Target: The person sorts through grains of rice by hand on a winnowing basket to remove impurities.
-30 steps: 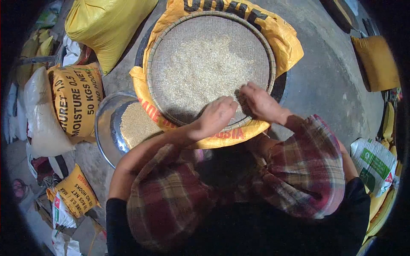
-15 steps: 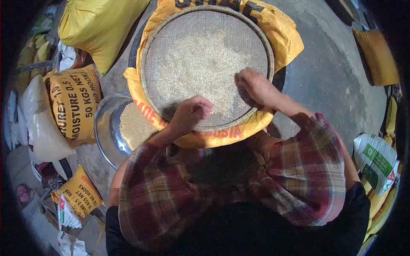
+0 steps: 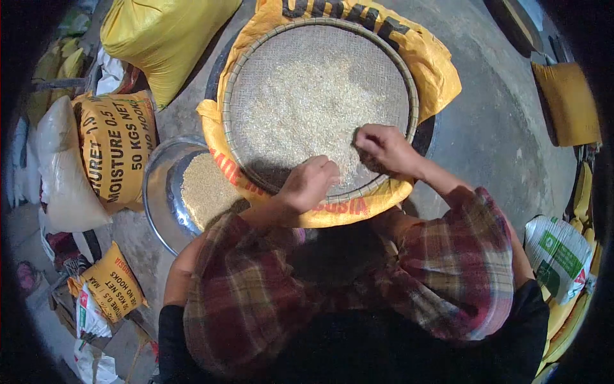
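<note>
A round woven tray (image 3: 256, 61) with a bamboo rim rests on a yellow printed sack (image 3: 435, 70). Pale grain (image 3: 307, 96) is spread over its middle. Low on the tray, my left hand (image 3: 311, 182) hovers by the near rim with its fingers curled; anything in them is hidden. To its right, my right hand (image 3: 384, 147) is over the grain's right edge, fingers bent together, and whatever they pinch is too small to make out.
A metal basin (image 3: 157, 192) of grain (image 3: 206, 189) stands left of the tray. Beyond it are a printed yellow sack (image 3: 118, 147), a white sack (image 3: 64, 173) and a full yellow bag (image 3: 160, 38). More sacks (image 3: 559, 246) lie at the right.
My left hand has moved right, toward my right hand, and turned knuckles up. My right hand sits slightly lower. The whole view has shifted a little.
</note>
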A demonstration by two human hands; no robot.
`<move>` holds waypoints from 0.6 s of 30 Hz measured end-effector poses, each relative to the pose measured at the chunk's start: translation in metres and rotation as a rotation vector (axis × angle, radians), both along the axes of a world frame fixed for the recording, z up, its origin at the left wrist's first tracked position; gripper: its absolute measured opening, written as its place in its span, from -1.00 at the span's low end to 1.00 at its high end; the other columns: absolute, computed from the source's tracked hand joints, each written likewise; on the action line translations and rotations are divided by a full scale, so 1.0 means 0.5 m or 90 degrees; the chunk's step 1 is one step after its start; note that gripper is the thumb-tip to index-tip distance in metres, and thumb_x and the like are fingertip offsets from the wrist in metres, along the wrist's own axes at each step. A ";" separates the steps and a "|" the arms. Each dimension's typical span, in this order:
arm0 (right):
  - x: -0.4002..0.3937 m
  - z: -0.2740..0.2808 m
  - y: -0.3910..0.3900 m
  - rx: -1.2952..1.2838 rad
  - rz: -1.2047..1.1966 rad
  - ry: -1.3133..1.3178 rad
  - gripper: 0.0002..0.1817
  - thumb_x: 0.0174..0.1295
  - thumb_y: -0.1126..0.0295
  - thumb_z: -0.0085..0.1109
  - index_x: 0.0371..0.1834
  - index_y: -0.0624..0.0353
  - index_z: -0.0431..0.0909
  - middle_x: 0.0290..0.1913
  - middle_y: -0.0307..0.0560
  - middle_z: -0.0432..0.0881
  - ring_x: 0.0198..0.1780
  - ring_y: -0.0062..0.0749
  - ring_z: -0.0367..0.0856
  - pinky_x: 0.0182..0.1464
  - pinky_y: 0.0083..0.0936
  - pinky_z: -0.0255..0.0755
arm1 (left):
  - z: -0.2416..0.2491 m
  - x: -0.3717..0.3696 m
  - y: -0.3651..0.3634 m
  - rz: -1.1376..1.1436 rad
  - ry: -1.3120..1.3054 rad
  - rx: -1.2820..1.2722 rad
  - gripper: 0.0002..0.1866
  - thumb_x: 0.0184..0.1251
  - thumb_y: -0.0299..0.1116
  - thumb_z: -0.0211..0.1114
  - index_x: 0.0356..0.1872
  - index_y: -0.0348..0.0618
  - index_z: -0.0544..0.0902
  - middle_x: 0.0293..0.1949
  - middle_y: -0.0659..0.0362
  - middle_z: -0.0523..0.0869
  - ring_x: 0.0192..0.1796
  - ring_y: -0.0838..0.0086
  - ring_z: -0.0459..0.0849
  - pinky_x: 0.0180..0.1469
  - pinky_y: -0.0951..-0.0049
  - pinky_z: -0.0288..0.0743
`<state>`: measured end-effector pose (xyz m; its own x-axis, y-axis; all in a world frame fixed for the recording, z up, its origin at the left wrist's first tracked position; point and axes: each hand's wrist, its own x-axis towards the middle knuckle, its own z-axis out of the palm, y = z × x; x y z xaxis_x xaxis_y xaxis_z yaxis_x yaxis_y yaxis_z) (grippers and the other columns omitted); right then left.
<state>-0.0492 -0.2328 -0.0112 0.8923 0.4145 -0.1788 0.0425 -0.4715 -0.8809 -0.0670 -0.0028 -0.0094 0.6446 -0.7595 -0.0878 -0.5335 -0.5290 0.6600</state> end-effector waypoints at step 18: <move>0.264 -0.046 -0.033 0.042 -0.199 0.045 -0.93 0.24 0.46 0.04 -0.29 0.23 0.48 -0.39 -0.34 0.49 -0.41 -0.69 0.44 -0.32 -0.66 0.39 | 0.048 0.134 0.074 0.185 0.420 -0.006 -0.77 0.22 -0.33 0.18 -0.24 -0.29 0.63 -0.35 0.09 0.68 -0.30 0.52 0.59 -0.20 0.48 0.46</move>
